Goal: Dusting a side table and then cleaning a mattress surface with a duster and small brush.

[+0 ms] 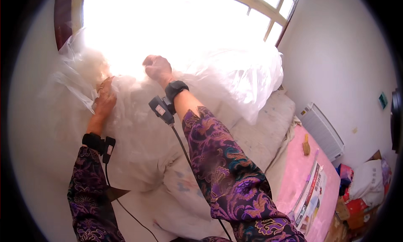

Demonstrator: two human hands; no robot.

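A large sheet of clear plastic [248,84], crumpled and glossy, lies over a bulky pale bundle below a bright window. My left hand [106,99], with a ring on one finger, is against the plastic at the left; whether its fingers pinch it cannot be seen. Farther right, my right hand [158,69] is curled closed on the plastic, where glare washes out the detail around the fingertips. Beside my left hand, a yellowish, glare-blurred mass [96,64] shows through the plastic. Black wrist straps with small cabled devices sit on both wrists.
Pale stained bedding [261,128] is piled beneath the plastic. To its right are a pink surface [296,166] with a small brush [306,146] and a printed sheet [311,194], a white radiator [322,132] by the wall, and heaped bags [366,182]. Cables trail from both wrists.
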